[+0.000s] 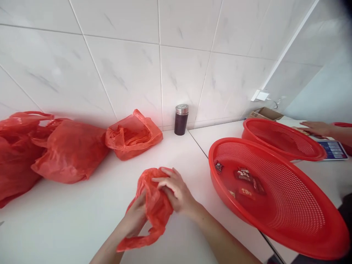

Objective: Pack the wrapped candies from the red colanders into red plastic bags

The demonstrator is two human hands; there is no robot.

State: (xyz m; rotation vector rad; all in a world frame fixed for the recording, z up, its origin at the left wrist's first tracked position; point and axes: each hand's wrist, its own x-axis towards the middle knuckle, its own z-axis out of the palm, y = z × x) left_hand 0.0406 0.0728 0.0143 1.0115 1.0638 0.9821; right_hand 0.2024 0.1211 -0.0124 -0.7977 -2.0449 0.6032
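Note:
A crumpled red plastic bag (154,205) hangs between both my hands just above the white table (82,220), near its front middle. My left hand (136,216) grips the bag from below and the left, fingers closed in the plastic. From the right, my right hand (176,191) pinches the bag's top, fingers curled over it. A loose handle of the bag trails down toward the front edge.
Three filled red bags (68,150) (132,135) (13,154) lie along the tiled wall. A dark flask (180,120) stands at the wall. A big red perforated basket (288,216) with several small packets sits at right, a second basket (283,137) behind it. Another person's hand (316,128) rests far right.

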